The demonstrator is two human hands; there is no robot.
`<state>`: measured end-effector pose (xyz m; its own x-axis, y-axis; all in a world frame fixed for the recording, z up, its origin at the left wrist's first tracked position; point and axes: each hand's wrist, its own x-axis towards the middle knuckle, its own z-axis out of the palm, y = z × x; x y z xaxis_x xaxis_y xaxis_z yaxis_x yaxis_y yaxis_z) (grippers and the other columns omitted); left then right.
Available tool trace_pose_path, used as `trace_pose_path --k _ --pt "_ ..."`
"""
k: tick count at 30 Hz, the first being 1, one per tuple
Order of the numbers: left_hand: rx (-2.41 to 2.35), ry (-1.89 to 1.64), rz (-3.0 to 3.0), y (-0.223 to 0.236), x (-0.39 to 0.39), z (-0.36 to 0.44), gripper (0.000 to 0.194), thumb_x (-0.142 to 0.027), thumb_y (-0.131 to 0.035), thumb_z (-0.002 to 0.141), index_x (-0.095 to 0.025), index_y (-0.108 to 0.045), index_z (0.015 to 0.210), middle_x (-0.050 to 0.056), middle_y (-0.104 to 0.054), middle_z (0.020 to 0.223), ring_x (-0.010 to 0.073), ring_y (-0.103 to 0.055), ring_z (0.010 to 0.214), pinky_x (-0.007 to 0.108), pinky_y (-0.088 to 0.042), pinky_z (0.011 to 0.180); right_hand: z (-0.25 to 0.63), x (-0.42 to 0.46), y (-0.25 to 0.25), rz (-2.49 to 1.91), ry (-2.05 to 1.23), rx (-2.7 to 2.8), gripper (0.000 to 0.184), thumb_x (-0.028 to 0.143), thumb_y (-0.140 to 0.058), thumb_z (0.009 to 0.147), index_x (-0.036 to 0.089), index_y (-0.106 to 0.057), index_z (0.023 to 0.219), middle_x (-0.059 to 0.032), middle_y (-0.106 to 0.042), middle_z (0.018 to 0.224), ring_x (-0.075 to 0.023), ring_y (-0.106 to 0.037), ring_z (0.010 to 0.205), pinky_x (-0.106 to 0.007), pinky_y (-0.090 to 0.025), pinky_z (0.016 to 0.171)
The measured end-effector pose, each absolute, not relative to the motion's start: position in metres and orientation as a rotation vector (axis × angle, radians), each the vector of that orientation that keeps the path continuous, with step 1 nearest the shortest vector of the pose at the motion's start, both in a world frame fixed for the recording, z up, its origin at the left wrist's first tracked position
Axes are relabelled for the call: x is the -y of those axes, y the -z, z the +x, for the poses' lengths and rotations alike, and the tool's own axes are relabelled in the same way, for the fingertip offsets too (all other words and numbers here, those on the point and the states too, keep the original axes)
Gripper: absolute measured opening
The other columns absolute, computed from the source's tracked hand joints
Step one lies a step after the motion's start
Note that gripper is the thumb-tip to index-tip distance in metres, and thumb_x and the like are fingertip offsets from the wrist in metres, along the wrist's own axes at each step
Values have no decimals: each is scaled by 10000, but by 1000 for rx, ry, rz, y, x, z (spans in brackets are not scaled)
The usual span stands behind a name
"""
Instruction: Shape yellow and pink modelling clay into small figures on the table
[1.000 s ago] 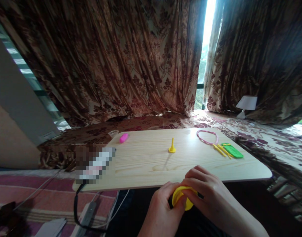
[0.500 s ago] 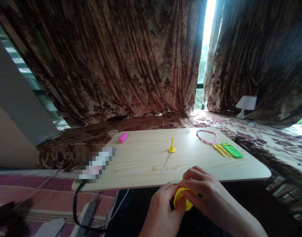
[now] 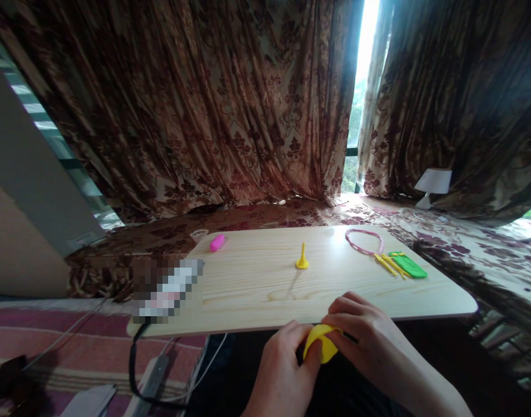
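Both my hands meet just below the near edge of the light wooden table (image 3: 248, 289). My left hand (image 3: 285, 370) and my right hand (image 3: 370, 339) are closed round a soft yellow lump (image 3: 318, 344), pinching it between thumbs and fingers. On the table stand a small yellow cone-shaped piece (image 3: 302, 256), a pink lump (image 3: 217, 242), a pink cord loop (image 3: 363, 240), several thin yellow sticks (image 3: 389, 264) and a green flat piece (image 3: 408, 264).
A blurred-out patch (image 3: 165, 288) covers the table's left end. A black cable (image 3: 137, 370) and a power strip (image 3: 155, 376) lie on the striped bedding at lower left. Patterned curtains hang behind, and a white lamp (image 3: 433, 185) stands at far right.
The yellow lump has been squeezed and turned between my fingers; it now looks more folded and sits slightly higher. Nothing on the table has moved.
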<state>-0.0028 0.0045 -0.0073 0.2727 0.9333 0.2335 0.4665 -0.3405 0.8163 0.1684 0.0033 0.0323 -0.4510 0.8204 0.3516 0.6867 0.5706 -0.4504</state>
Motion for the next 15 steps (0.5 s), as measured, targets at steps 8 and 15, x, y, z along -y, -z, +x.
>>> trace_pose_path --k 8,15 --pt "-1306 -981 1980 8 -4 -2 186 -198 -494 831 -221 -663 907 19 -635 849 177 -588 832 261 -424 749 170 -5 -31 -1222 -320 2214 90 212 -603 833 247 -618 915 -6 -583 874 -172 -503 835 -302 -408 728" --pt "-1356 -1055 2026 7 -5 -3 229 -79 -514 753 -220 -640 881 13 -617 848 175 -581 853 267 -440 769 166 -2 -33 -1109 -264 2218 176 123 -559 837 252 -622 938 -10 -580 901 -169 -500 857 -308 -406 748"
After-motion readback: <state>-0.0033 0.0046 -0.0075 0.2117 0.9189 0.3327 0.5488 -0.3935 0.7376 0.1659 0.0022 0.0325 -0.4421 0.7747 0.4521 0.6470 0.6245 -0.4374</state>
